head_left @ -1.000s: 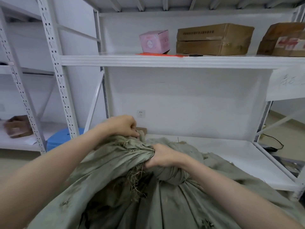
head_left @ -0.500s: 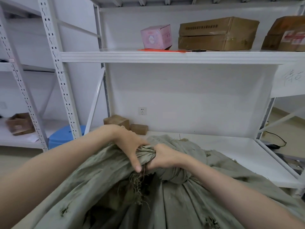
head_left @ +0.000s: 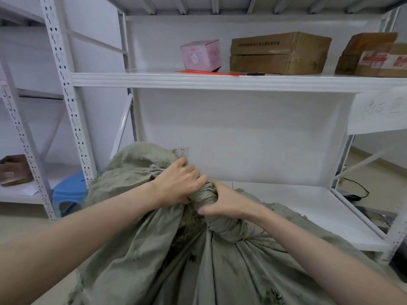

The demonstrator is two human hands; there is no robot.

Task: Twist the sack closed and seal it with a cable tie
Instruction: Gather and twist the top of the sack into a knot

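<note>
A grey-green burlap sack (head_left: 220,271) fills the foreground before a white metal rack, its coarse cloth gathered in long folds that run up to a tightly wound neck (head_left: 206,195). Frayed threads and dark specks show along the weave, and a loose flap of the mouth (head_left: 141,157) stands up behind the hands. The left hand (head_left: 179,183) has its grip clamped on the bunched cloth just left of the neck, knuckles up. The right hand (head_left: 229,205) has its grip wrapped around the twisted part, with the thumb lying across the front. The two hands touch at the twist. Behind and to the right, the white lower shelf (head_left: 308,216) lies open up to its front edge. Well above, the upper shelf (head_left: 220,81) carries a pink box (head_left: 200,55), two brown cartons (head_left: 279,53) and thin orange strips (head_left: 207,72) near its lip. A perforated rack upright (head_left: 66,89) and a blue stool (head_left: 68,190) close in on the left. A black cable (head_left: 356,188) trails on the floor at the right.
</note>
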